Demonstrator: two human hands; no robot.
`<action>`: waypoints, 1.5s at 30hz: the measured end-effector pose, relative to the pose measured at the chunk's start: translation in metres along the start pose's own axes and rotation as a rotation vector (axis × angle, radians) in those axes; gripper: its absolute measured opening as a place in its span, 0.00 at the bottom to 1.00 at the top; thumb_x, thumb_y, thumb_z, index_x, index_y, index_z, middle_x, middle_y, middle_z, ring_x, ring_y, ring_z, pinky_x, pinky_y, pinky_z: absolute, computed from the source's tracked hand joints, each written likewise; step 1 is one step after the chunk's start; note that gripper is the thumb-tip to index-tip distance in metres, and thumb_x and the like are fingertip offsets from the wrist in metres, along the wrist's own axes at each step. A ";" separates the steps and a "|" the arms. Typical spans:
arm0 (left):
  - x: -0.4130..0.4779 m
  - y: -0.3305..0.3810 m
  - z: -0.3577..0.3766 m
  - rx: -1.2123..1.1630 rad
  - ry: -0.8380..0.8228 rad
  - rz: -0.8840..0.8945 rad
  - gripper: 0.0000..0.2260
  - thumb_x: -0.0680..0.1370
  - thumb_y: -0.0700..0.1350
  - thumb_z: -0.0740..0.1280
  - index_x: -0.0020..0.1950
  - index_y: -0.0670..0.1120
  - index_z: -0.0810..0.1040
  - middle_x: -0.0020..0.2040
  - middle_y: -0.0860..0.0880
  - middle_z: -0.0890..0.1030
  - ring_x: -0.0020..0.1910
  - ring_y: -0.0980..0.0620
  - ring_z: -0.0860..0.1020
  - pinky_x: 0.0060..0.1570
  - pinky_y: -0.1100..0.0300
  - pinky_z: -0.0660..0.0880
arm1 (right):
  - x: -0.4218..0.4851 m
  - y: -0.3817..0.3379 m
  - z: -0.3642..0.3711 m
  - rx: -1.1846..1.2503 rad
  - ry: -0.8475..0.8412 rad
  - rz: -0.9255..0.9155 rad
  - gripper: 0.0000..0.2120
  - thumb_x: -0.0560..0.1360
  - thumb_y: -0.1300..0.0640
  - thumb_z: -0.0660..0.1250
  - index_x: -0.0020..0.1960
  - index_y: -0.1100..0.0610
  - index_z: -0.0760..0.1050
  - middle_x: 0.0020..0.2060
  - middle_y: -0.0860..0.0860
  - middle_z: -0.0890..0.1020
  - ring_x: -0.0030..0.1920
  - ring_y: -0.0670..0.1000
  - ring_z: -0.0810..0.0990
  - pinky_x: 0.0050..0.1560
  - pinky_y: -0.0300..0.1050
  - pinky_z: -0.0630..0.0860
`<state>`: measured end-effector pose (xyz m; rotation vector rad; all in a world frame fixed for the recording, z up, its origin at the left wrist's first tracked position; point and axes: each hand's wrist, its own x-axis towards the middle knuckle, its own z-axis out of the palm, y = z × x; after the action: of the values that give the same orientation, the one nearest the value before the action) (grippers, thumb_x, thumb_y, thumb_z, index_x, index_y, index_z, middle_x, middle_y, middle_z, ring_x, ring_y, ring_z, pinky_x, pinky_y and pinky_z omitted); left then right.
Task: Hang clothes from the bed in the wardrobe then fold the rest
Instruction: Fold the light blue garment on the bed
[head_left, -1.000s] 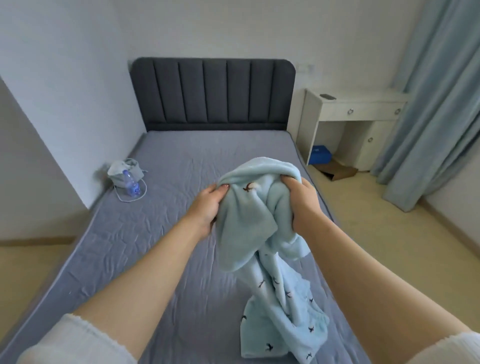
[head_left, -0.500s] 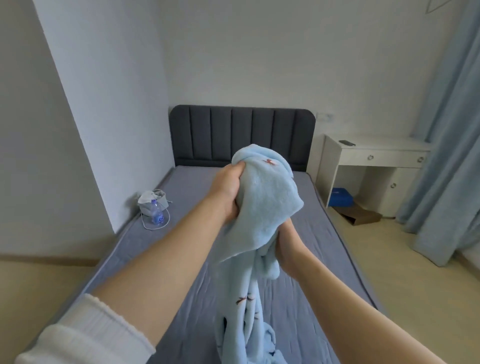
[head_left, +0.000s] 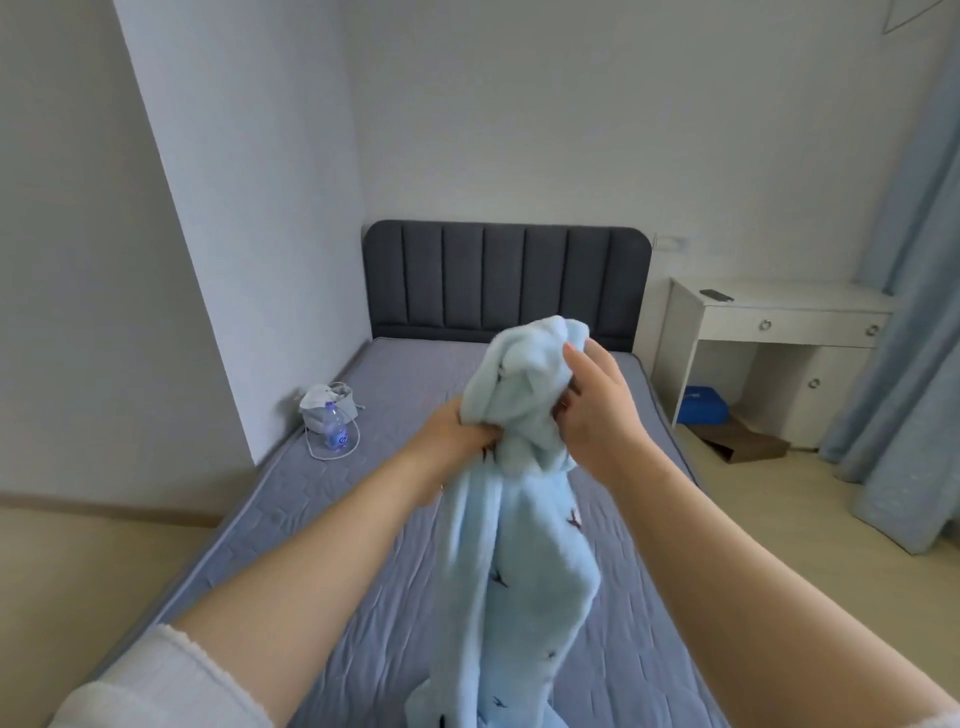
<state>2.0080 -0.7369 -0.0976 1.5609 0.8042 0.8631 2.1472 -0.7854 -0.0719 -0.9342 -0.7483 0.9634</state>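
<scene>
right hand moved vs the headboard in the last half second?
Yes. The right hand rose from below the dark grey padded headboard's base to overlap its lower edge, gripping the light blue fleece garment.

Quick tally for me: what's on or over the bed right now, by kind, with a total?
Light blue fleece garments: 1, held up over the bed by the left hand and right hand
Water bottles: 1
Small grey pouches: 1, behind the bottle
White cords: 1, looped by the bottle
Total: 4
</scene>
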 end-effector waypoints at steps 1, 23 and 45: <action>0.004 0.005 -0.002 -0.105 0.095 -0.053 0.09 0.75 0.33 0.64 0.47 0.47 0.77 0.39 0.49 0.81 0.37 0.55 0.78 0.35 0.64 0.77 | -0.003 0.004 -0.007 -0.023 0.012 0.025 0.25 0.77 0.51 0.63 0.72 0.51 0.60 0.60 0.51 0.75 0.56 0.50 0.77 0.55 0.47 0.73; -0.017 -0.030 -0.008 0.133 -0.344 -0.189 0.10 0.77 0.46 0.67 0.56 0.55 0.74 0.52 0.59 0.80 0.42 0.70 0.79 0.35 0.75 0.73 | 0.000 -0.022 0.007 0.107 0.070 0.209 0.15 0.75 0.47 0.65 0.51 0.59 0.77 0.38 0.54 0.85 0.39 0.50 0.84 0.37 0.44 0.78; -0.008 0.015 0.008 0.080 -0.288 -0.324 0.21 0.72 0.51 0.73 0.62 0.49 0.73 0.49 0.49 0.83 0.46 0.52 0.83 0.43 0.59 0.79 | -0.008 -0.005 -0.011 -0.046 0.274 0.270 0.13 0.73 0.48 0.68 0.45 0.58 0.75 0.38 0.54 0.81 0.41 0.53 0.80 0.35 0.47 0.75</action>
<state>2.0115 -0.7501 -0.0843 1.5267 0.8572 0.3653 2.1553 -0.7974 -0.0725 -1.2009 -0.4202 1.0282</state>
